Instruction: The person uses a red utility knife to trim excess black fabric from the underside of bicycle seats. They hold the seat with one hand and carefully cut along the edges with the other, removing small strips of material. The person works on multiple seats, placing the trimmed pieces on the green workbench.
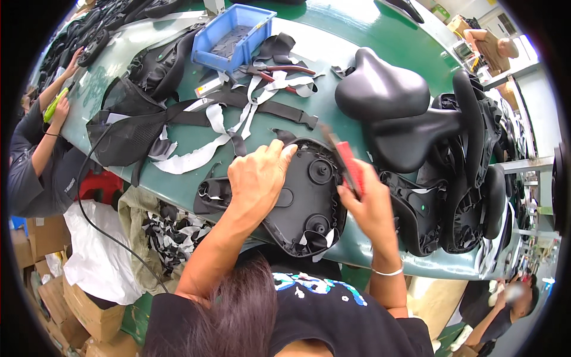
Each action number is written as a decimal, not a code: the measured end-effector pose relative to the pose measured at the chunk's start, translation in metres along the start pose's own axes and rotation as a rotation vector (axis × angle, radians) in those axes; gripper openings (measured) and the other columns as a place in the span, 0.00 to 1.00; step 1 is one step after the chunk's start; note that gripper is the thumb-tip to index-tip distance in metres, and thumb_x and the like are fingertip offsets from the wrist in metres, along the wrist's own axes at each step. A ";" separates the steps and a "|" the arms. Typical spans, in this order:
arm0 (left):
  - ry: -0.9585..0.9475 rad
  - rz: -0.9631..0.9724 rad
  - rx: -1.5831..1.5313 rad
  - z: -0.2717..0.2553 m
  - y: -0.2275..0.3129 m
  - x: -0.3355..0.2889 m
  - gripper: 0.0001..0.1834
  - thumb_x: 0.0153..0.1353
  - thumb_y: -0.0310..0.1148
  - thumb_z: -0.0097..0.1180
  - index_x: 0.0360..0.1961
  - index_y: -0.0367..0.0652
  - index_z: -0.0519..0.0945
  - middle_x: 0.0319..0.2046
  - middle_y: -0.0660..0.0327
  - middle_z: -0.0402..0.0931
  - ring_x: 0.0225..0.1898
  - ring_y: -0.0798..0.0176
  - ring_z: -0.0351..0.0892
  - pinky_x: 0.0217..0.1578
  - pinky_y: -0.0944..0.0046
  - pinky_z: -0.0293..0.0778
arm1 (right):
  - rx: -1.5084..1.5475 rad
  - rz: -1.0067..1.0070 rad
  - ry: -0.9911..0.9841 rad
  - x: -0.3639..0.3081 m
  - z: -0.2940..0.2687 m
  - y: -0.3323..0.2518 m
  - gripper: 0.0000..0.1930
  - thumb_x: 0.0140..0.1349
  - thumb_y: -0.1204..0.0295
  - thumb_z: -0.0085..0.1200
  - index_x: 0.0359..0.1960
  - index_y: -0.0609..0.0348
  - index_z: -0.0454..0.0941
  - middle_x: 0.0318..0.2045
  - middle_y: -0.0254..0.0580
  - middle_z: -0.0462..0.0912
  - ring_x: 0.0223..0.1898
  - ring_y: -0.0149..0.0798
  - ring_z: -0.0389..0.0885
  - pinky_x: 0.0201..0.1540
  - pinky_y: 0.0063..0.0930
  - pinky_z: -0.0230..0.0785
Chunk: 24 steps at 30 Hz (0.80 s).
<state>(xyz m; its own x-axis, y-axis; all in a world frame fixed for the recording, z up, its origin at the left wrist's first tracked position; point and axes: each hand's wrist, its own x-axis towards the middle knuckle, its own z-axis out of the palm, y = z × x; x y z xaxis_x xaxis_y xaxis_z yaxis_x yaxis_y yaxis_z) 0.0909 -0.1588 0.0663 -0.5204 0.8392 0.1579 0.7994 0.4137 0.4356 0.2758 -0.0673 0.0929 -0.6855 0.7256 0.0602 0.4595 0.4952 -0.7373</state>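
Note:
An upside-down black bicycle saddle [297,202] lies at the table's near edge, its hollow underside showing two round mounts. My left hand [257,178] is closed over its upper left rim. In my right hand [370,205], the fingers wrap a red-handled cutter [350,166], probably a knife. Motion blurs its blade, which points up and away beside the saddle's right rim. Loose dark and white cover scraps [318,239] hang at the saddle's near end. Black cover material also bunches around its narrow nose [214,191] on the left.
Finished-side-up saddles [380,89] and overturned ones [419,223] pile up on the right. A blue bin [234,38], red-handled pincers [279,71], a black strap [267,107] and white strips [193,157] lie beyond my hands. Another person's hand [57,110] holds a green tool at left.

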 end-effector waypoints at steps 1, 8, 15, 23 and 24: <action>0.018 -0.023 -0.003 0.000 -0.002 0.001 0.16 0.66 0.48 0.47 0.35 0.46 0.77 0.28 0.57 0.78 0.30 0.51 0.79 0.30 0.53 0.71 | 0.284 0.204 -0.030 -0.002 -0.015 -0.007 0.23 0.54 0.78 0.57 0.53 0.67 0.68 0.30 0.38 0.79 0.25 0.29 0.77 0.28 0.24 0.69; 0.017 0.686 0.032 -0.002 0.030 0.025 0.20 0.48 0.32 0.61 0.46 0.50 0.78 0.54 0.59 0.67 0.62 0.53 0.58 0.58 0.46 0.50 | 0.443 0.217 0.303 -0.004 -0.007 0.005 0.15 0.57 0.76 0.59 0.46 0.63 0.72 0.25 0.27 0.74 0.22 0.18 0.67 0.24 0.15 0.63; -0.084 0.642 -0.177 0.023 0.038 0.029 0.12 0.46 0.39 0.67 0.31 0.50 0.80 0.45 0.67 0.74 0.57 0.61 0.65 0.57 0.48 0.52 | 0.275 0.338 0.295 -0.050 -0.022 0.007 0.23 0.64 0.72 0.52 0.60 0.60 0.68 0.28 0.35 0.78 0.21 0.24 0.72 0.22 0.20 0.66; -0.343 0.602 -0.695 0.016 0.023 0.045 0.06 0.58 0.33 0.59 0.29 0.48 0.74 0.29 0.71 0.75 0.42 0.67 0.75 0.60 0.53 0.50 | -0.231 0.109 0.023 -0.068 -0.031 -0.001 0.22 0.59 0.76 0.56 0.57 0.54 0.74 0.29 0.46 0.83 0.18 0.34 0.75 0.23 0.24 0.65; -0.371 0.575 -0.735 0.014 0.022 0.047 0.07 0.59 0.33 0.58 0.29 0.48 0.72 0.29 0.71 0.75 0.39 0.66 0.75 0.60 0.53 0.50 | -0.324 0.092 -0.032 -0.062 -0.030 -0.008 0.22 0.59 0.76 0.56 0.57 0.54 0.74 0.29 0.49 0.83 0.18 0.38 0.76 0.24 0.26 0.66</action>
<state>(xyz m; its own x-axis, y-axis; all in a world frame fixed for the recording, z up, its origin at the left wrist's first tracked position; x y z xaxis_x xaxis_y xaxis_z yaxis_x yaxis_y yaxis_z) 0.0883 -0.1054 0.0705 0.1131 0.9519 0.2847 0.4513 -0.3045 0.8388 0.3317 -0.1016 0.1150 -0.6477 0.7616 -0.0216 0.6723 0.5580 -0.4864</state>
